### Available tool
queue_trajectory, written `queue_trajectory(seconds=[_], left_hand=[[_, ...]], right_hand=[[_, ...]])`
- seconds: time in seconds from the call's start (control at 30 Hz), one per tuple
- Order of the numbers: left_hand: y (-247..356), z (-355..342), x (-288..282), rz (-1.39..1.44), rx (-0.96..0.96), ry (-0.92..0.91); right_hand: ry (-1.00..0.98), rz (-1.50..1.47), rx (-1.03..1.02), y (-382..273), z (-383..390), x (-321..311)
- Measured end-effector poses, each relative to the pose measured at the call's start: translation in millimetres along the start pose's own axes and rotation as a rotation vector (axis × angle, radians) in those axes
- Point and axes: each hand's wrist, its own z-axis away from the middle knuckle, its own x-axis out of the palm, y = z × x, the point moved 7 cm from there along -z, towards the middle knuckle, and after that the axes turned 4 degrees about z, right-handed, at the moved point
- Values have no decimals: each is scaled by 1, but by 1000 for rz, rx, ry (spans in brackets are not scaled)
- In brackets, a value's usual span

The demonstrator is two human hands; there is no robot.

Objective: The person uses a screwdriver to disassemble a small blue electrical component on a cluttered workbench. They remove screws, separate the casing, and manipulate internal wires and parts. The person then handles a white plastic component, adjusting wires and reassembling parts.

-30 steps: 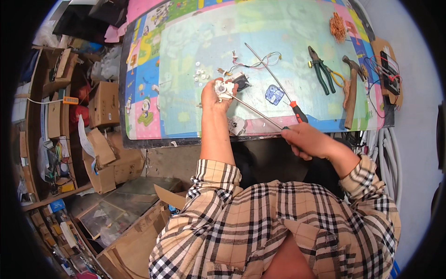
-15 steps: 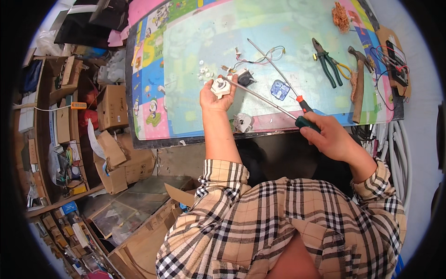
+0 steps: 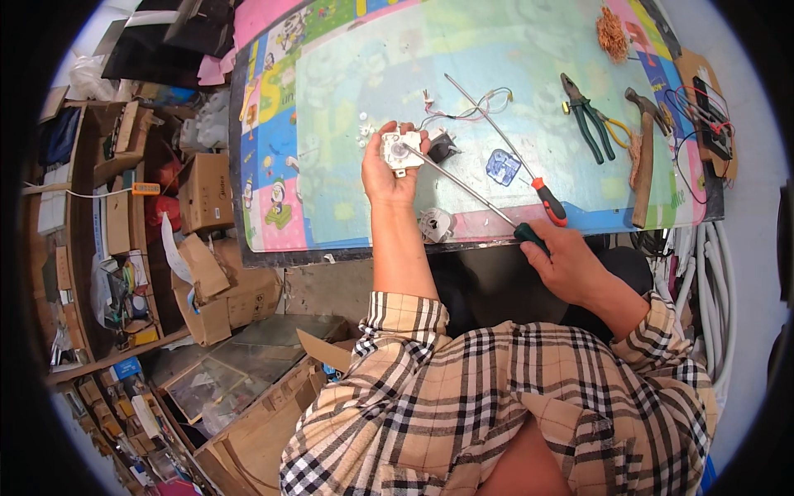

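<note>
In my left hand [image 3: 389, 180] lies a small white plastic housing [image 3: 400, 154] with a round centre, gripped by the fingers. My right hand [image 3: 571, 263] is closed around the dark green handle of a long screwdriver [image 3: 471, 199]. Its tip reaches the housing, at or beside the round centre. Just right of my left hand is a black part [image 3: 444, 145], partly hidden by the fingers. Small white pieces [image 3: 365, 128] lie beyond that hand. A round metal-and-white part [image 3: 435, 224] rests by the table's near edge. A blue plastic piece [image 3: 503, 168] lies right of the screwdriver shaft.
A second screwdriver [image 3: 542, 192] with a red-and-black handle lies on the table mat [image 3: 347, 83], near thin wires [image 3: 467, 112]. Green-handled pliers [image 3: 589, 124], a hammer [image 3: 643, 165] and a copper wire bundle [image 3: 612, 35] are to the right. Cardboard boxes [image 3: 207, 190] and shelves stand left.
My left hand has turned the white housing so its face and round centre show more. My right hand and the screwdriver handle have shifted slightly nearer to me and left.
</note>
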Motion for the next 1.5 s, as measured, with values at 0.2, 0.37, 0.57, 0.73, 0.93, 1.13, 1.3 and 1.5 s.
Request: queue_trajectory(seconds=[0.2,0.37,0.57,0.73,0.93,1.13,1.3,1.5], left_hand=[[9,11,18,-130,122,-25],[19,15,28,-340,313,-57],[28,27,44,-348,375,-166],[34,37,55,-333,422,-246],[33,35,52,-154,318,-239],[33,28,46,-71,248,-286],[31,27,43,39,173,-312],[28,24,37,137,99,-336]], right_hand=[[182,-58,-133,-7,-1,-11],[-19,0,-56,19,-9,6],[-5,-35,-52,14,-9,0],[30,-51,-85,16,-9,0],[106,-44,-167,7,-9,-6],[121,-51,-167,10,-10,-5],[108,-61,-171,11,-11,-2],[114,-54,-191,8,-10,-2]])
